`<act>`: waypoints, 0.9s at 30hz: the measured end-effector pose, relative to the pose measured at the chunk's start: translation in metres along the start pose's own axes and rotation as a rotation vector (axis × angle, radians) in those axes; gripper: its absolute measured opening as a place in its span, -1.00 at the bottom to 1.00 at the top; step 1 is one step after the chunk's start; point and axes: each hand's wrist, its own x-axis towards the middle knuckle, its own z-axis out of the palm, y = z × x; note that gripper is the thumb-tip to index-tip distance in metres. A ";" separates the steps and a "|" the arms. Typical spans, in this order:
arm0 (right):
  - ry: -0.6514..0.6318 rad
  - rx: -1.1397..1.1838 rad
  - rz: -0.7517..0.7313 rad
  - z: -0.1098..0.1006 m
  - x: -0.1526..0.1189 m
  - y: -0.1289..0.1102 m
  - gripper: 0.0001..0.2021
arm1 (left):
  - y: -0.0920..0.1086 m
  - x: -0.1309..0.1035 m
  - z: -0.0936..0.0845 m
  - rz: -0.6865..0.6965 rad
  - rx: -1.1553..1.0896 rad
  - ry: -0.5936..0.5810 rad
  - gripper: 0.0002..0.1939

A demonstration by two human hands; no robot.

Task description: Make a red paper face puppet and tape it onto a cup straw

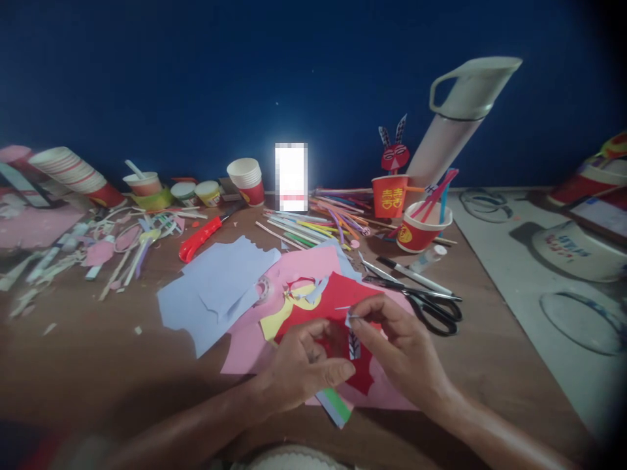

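Between the thumb and fingers of my right hand [392,339] is the top of a small patterned paper strip [354,344], pale with dark leaf-like marks, hanging down. My left hand [311,359] is beside it on the left, fingers curled and thumb stretched toward the strip, with a gap between thumb and fingers; nothing shows in it. Beneath both hands lie red paper [306,318], pink paper [240,352] and a scrap of yellow paper [274,321]. Light blue paper [210,281] overlaps the pink sheet on the left. A green and blue strip [336,405] sticks out below my left hand.
Black scissors [434,310] and a pen [421,277] lie right of the papers. Behind are coloured sticks [298,228], a red cup [390,196] with a rabbit-like figure [394,156], and a tilted pitcher [445,137]. A red-handled cutter [200,238] and scraps lie left.
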 end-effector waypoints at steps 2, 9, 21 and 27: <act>-0.029 -0.062 -0.029 0.006 -0.002 -0.001 -0.96 | 0.003 0.000 0.003 0.034 -0.004 0.020 -0.77; -0.004 0.102 -0.004 -0.001 -0.001 -0.001 -0.94 | 0.003 0.001 0.001 0.147 0.141 0.135 -0.88; -0.083 -0.107 0.065 -0.034 0.000 0.009 -0.83 | -0.018 -0.006 -0.017 0.828 0.992 0.289 -0.82; -0.228 -0.193 -0.045 -0.022 -0.012 -0.002 -0.76 | -0.012 -0.014 -0.015 0.986 1.141 0.288 -0.69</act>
